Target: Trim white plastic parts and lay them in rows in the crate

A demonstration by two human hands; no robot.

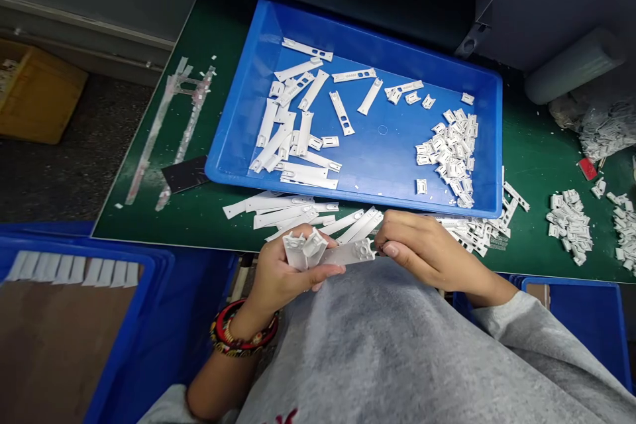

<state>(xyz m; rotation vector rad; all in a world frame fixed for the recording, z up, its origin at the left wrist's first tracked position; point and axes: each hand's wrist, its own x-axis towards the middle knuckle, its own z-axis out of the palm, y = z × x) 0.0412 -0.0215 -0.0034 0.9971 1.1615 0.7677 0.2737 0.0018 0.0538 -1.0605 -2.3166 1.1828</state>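
My left hand (pixel 283 275) is closed around a long white plastic part (pixel 325 250), holding its left end close to my lap. My right hand (pixel 422 248) pinches the same part's right end, fingers curled. Both hands sit at the near edge of the green table (pixel 541 152), just in front of a blue tray (pixel 382 139). The tray holds several long white strips on its left (pixel 293 132) and a heap of small white clips on its right (pixel 450 152). More white strips (pixel 278 209) lie on the table right beyond my hands.
Small clip piles (pixel 569 222) lie on the table at the right, with a plastic bag of parts (pixel 601 126) behind. Plastic sprue frames (pixel 171 119) lie at the left. Blue bins stand at lower left (pixel 119 344) and lower right (pixel 591 324). A cardboard box (pixel 34 93) sits on the floor.
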